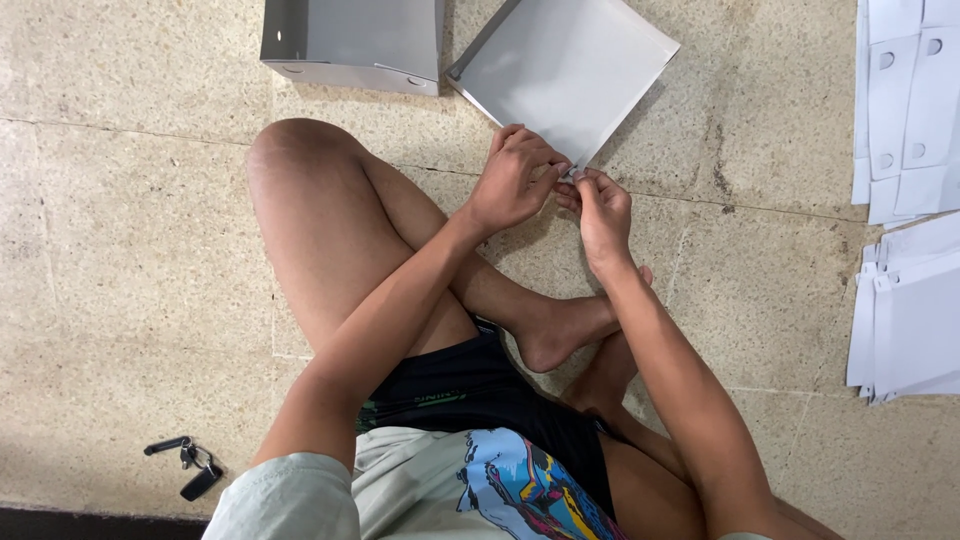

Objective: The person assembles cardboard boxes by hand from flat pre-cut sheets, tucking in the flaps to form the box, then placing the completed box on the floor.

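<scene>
A flat grey cardboard sheet with folded side edges (565, 65) lies on the speckled stone floor ahead of me. My left hand (515, 180) and my right hand (603, 212) meet at its near corner, and the fingertips of both pinch that corner. I sit cross-legged, with my left knee raised beside my left arm and a bare foot under my wrists.
A folded-up grey cardboard box (352, 42) stands at the top, just left of the sheet. Stacks of flat white die-cut cardboard blanks (910, 200) lie along the right edge. A bunch of keys with black fobs (190, 462) rests on the floor at lower left.
</scene>
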